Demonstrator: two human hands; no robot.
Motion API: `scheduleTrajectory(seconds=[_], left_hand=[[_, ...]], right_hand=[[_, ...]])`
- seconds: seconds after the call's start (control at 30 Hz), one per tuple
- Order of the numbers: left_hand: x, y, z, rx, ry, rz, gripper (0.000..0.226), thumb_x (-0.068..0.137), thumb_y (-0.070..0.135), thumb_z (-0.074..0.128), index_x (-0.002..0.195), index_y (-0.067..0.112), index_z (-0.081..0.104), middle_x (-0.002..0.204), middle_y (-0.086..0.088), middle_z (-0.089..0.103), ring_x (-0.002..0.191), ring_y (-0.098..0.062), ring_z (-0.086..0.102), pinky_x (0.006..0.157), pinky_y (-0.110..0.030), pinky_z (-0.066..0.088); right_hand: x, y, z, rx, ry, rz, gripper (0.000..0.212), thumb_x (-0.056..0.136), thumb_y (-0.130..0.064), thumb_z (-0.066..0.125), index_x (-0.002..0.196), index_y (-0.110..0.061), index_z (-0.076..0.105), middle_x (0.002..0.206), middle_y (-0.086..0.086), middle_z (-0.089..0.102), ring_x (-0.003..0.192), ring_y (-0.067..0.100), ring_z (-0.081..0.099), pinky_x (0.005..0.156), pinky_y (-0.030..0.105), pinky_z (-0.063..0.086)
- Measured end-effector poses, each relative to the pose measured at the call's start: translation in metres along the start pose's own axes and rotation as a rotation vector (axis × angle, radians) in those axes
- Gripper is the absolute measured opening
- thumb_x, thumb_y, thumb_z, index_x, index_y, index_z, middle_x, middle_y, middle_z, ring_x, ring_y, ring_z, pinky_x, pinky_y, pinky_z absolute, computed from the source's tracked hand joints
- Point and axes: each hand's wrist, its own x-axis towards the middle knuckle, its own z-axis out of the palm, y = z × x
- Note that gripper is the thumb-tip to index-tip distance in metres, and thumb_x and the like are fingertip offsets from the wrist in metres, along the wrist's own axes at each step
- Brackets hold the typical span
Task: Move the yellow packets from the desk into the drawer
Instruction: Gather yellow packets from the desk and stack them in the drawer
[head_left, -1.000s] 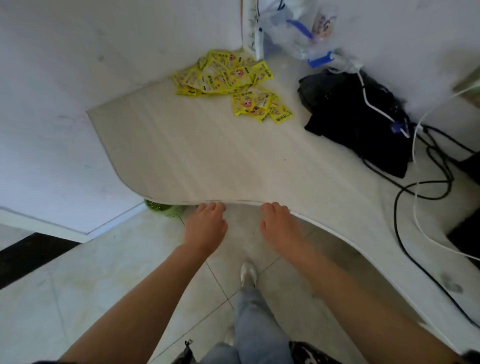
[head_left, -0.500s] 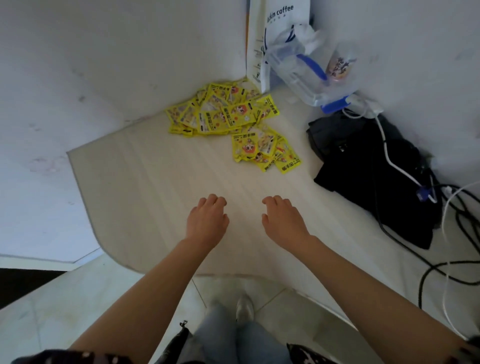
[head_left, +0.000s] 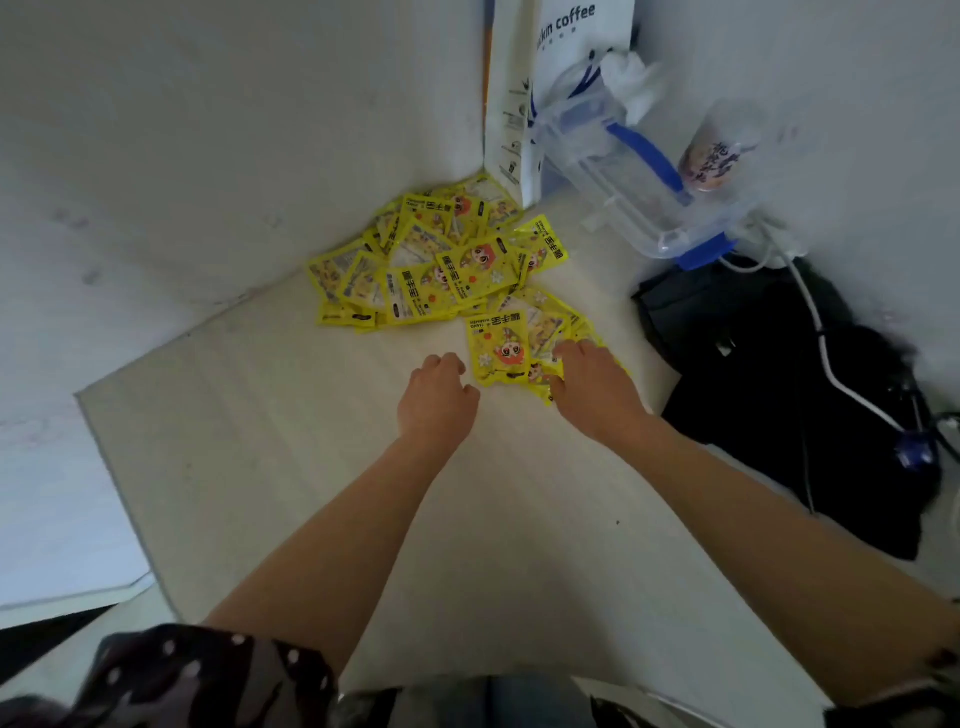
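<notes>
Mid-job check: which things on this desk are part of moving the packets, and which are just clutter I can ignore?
Job:
yellow packets, heaped in the corner
left hand, just short of them
right hand, on the nearest packets
desk

Clutter:
black bag
white cable
clear plastic box
coffee paper bag

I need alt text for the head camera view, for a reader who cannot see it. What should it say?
A person's right hand rests on the nearest of many yellow packets heaped in the corner of a pale desk, while the left hand, loosely curled, hovers just beside them. A black bag, white cables and a clear plastic box lie to the right; no drawer is visible.
</notes>
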Motion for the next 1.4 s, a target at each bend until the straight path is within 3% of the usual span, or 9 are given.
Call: scheduleTrajectory(seconds=[0.17,0.43,0.63,0.77,0.93,1.13,1.23,1.33,1.4], left_hand=[[0.033,0.022,0.009,-0.078,-0.018,-0.091,0.034,0.092,0.026,0.052,0.124,0.013,0.052,0.125,-0.008,0.050,0.115,-0.028,0.050,0.089,-0.044,0.048],[0.072,0.058,0.036,-0.075,0.013,-0.290,0.061,0.088,0.041,0.059,0.134,0.009,0.034,0.134,-0.011,0.038,0.121,-0.033,0.039,0.093,-0.043,0.041],[0.080,0.051,0.045,-0.017,0.036,-0.295,0.075,0.079,0.046,0.071,0.134,0.012,0.033,0.132,-0.009,0.037,0.120,-0.033,0.039,0.093,-0.042,0.041],[0.079,0.031,0.038,0.018,0.015,-0.303,0.076,0.079,0.039,0.073,0.135,0.011,0.030,0.132,-0.011,0.035,0.120,-0.033,0.038,0.094,-0.042,0.041],[0.076,0.008,0.030,-0.126,-0.034,-0.324,0.079,0.077,0.017,0.074,0.139,0.011,0.026,0.133,-0.014,0.030,0.117,-0.037,0.040,0.102,-0.042,0.036],[0.067,-0.008,0.012,-0.095,-0.049,-0.198,0.091,0.082,0.011,0.068,0.150,0.026,0.009,0.104,-0.012,0.061,0.098,-0.034,0.059,0.076,-0.041,0.047],[0.063,-0.009,-0.001,0.082,-0.077,-0.158,0.077,0.085,0.023,0.067,0.145,0.028,0.020,0.103,-0.011,0.063,0.096,-0.036,0.061,0.072,-0.041,0.047],[0.065,-0.012,-0.012,0.166,-0.076,-0.085,0.040,0.086,0.025,0.065,0.117,0.019,0.040,0.109,-0.010,0.064,0.097,-0.036,0.061,0.069,-0.038,0.044],[0.072,-0.017,-0.018,0.180,-0.040,-0.011,0.035,0.087,0.024,0.065,0.114,0.018,0.043,0.113,-0.006,0.064,0.101,-0.034,0.060,0.067,-0.036,0.041]], right_hand=[[0.038,0.002,-0.009,0.021,-0.044,0.023,0.036,0.095,-0.018,0.044,0.130,-0.006,0.045,0.126,0.015,0.048,0.114,0.035,0.046,0.084,0.041,0.043],[0.099,0.006,-0.013,0.020,-0.075,-0.010,0.038,0.094,-0.018,0.047,0.129,-0.005,0.045,0.123,0.016,0.048,0.111,0.035,0.048,0.086,0.043,0.046],[0.125,-0.001,-0.006,-0.053,-0.085,-0.042,0.040,0.092,-0.024,0.054,0.126,-0.005,0.047,0.120,0.016,0.050,0.109,0.034,0.046,0.082,0.042,0.044],[0.134,-0.007,0.000,-0.091,-0.117,-0.068,0.053,0.086,-0.037,0.065,0.126,-0.006,0.048,0.122,0.015,0.050,0.113,0.035,0.044,0.086,0.042,0.044],[0.138,-0.014,0.010,-0.157,-0.123,-0.056,0.055,0.085,-0.027,0.069,0.130,-0.007,0.046,0.126,0.016,0.045,0.114,0.036,0.042,0.087,0.044,0.044],[0.132,-0.018,0.011,-0.171,-0.117,-0.003,0.051,0.084,-0.017,0.065,0.130,-0.009,0.047,0.126,0.017,0.043,0.114,0.036,0.043,0.086,0.045,0.041],[0.127,-0.015,0.006,-0.154,-0.144,-0.002,0.051,0.086,-0.016,0.063,0.132,-0.011,0.043,0.127,0.016,0.041,0.114,0.035,0.043,0.089,0.050,0.041],[0.129,-0.010,-0.002,-0.110,-0.179,-0.026,0.046,0.088,-0.009,0.057,0.132,-0.013,0.042,0.124,0.013,0.045,0.112,0.033,0.047,0.089,0.052,0.043],[0.133,-0.008,-0.010,-0.106,-0.168,-0.063,0.036,0.089,-0.006,0.053,0.124,-0.012,0.046,0.114,0.010,0.052,0.105,0.032,0.052,0.083,0.048,0.042]])
